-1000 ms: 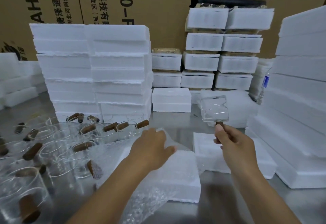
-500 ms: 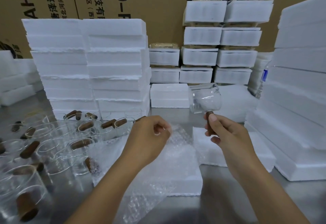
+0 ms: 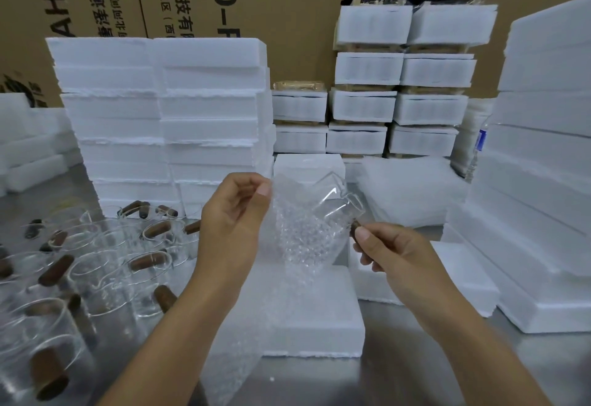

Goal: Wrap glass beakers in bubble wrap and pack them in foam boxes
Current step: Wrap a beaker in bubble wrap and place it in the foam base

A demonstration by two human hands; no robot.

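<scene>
1. Near left on the steel table [image 3: 383, 383]: loose beakers [image 3: 105, 264], empty, brown handles pointing all ways.
2. Centre: foam box [image 3: 303, 316], inside unseen, under hanging bubble wrap [image 3: 297, 236].
3. Pinches the wrap's top edge with left hand [image 3: 233, 213], thumb to forefinger.
4. Pinches the brown handle [image 3: 354, 232] of the held beaker [image 3: 339, 200] with right hand [image 3: 393, 255]; aloft above the box, tilted, slanting up-left from the handle, against the wrap.
5. Behind: stacked foam boxes [image 3: 160, 117], contents hidden.

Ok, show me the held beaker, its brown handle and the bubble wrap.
held beaker [image 3: 343, 205]: head view, on its clear glass wall.
brown handle [image 3: 354, 230]: head view, on its exposed end.
bubble wrap [image 3: 297, 239]: head view, on the raised bubbled middle.
</scene>
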